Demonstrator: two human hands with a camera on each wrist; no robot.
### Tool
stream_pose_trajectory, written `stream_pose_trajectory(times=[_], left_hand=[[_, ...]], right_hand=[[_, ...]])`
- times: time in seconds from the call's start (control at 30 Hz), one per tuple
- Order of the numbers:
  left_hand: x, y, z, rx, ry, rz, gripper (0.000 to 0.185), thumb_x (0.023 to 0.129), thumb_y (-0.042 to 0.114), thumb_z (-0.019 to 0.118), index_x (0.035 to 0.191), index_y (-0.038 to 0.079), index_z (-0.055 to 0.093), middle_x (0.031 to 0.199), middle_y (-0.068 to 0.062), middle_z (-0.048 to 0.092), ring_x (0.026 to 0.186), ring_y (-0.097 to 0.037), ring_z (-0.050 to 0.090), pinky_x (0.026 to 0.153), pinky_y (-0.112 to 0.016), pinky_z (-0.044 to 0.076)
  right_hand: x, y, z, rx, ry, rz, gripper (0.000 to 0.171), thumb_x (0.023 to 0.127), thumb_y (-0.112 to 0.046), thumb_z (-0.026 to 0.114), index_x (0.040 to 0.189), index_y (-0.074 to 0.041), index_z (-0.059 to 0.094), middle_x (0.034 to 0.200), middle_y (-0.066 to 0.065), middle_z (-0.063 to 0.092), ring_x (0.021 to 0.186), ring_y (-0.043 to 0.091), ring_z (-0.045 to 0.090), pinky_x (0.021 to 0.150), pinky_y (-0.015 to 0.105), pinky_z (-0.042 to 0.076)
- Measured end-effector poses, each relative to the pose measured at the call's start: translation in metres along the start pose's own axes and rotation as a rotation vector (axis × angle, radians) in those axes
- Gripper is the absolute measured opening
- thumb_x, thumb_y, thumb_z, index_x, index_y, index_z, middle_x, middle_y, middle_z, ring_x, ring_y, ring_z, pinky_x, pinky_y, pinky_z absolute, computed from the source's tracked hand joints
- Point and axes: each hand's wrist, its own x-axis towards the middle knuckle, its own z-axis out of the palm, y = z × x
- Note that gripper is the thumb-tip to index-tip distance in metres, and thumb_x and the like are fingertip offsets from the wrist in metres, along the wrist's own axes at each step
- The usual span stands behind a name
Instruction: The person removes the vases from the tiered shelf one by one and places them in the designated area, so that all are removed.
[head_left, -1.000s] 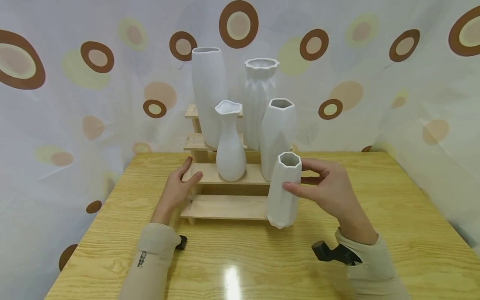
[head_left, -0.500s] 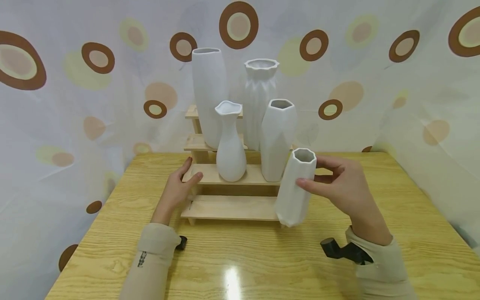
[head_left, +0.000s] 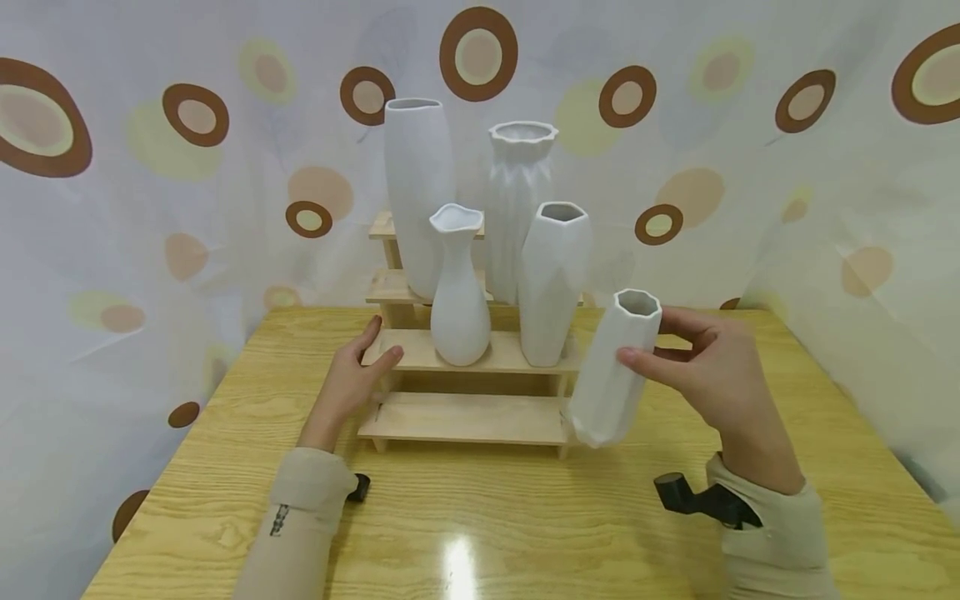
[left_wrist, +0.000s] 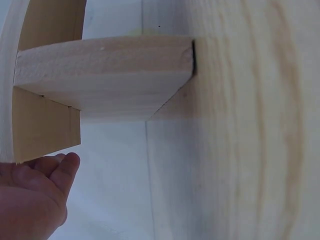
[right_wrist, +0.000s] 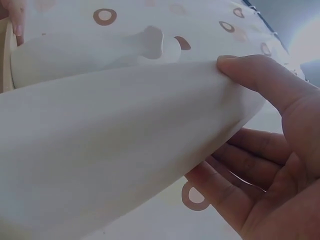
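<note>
Faceted vase (head_left: 617, 367) moved rightward, gripped by right hand (head_left: 712, 371) fingers beside stepped shelf (head_left: 465, 417).

A stepped wooden rack (head_left: 465, 417) is set on the table (head_left: 525, 533), toward its rear, in front of a curtain (head_left: 150, 208). On the second step from the bottom, a narrow-necked vase (head_left: 459, 292) is placed left of a faceted vase (head_left: 553, 283). Behind them, on a higher step, a tall cylindrical vase (head_left: 417, 192) is placed left of a ribbed vase (head_left: 519, 200). A small faceted vase (head_left: 615, 371) is held tilted by the right hand (head_left: 712, 375) just right of the rack's lowest step, above the table. The left hand (head_left: 348, 383) is rested against the rack's left end.
</note>
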Motion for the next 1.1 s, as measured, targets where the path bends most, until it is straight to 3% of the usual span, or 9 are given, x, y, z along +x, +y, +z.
stream_pose_trajectory(times=[0.43, 0.53, 0.8, 1.1], left_hand=[[-0.002, 0.001, 0.000, 0.001, 0.007, -0.008, 0.078, 0.098, 0.046, 0.059, 0.157, 0.011, 0.022, 0.162, -0.002, 0.019, 0.148, -0.020, 0.015, 0.118, -0.044, 0.018], [-0.002, 0.001, 0.000, -0.001, 0.004, -0.002, 0.077, 0.099, 0.044, 0.059, 0.157, 0.011, 0.022, 0.162, -0.002, 0.019, 0.148, -0.021, 0.015, 0.118, -0.045, 0.018], [-0.001, 0.002, 0.000, -0.033, 0.001, 0.024, 0.076, 0.099, 0.039, 0.060, 0.157, 0.007, 0.022, 0.162, -0.006, 0.018, 0.148, -0.022, 0.014, 0.118, -0.044, 0.017], [0.000, -0.002, 0.000, -0.009, 0.008, 0.020, 0.078, 0.099, 0.043, 0.060, 0.157, 0.007, 0.022, 0.162, -0.004, 0.019, 0.148, -0.024, 0.014, 0.118, -0.046, 0.018]], right_hand=[[0.006, 0.009, -0.013, 0.039, 0.099, 0.024, 0.038, 0.074, 0.009, 0.082, 0.110, 0.007, 0.072, 0.095, 0.006, 0.074, 0.086, 0.015, 0.067, 0.071, 0.027, 0.058], [0.007, 0.012, -0.015, -0.001, 0.128, 0.054, 0.039, 0.075, 0.005, 0.083, 0.112, 0.006, 0.072, 0.095, 0.004, 0.074, 0.089, 0.015, 0.067, 0.072, 0.024, 0.057], [0.011, 0.016, -0.017, -0.253, 0.180, 0.141, 0.043, 0.080, -0.016, 0.085, 0.119, -0.002, 0.072, 0.099, -0.004, 0.073, 0.105, 0.015, 0.060, 0.080, 0.019, 0.049], [0.014, 0.022, -0.015, -0.254, 0.212, 0.208, 0.048, 0.079, -0.023, 0.086, 0.121, -0.004, 0.072, 0.102, -0.002, 0.073, 0.108, 0.015, 0.058, 0.079, 0.019, 0.048]])
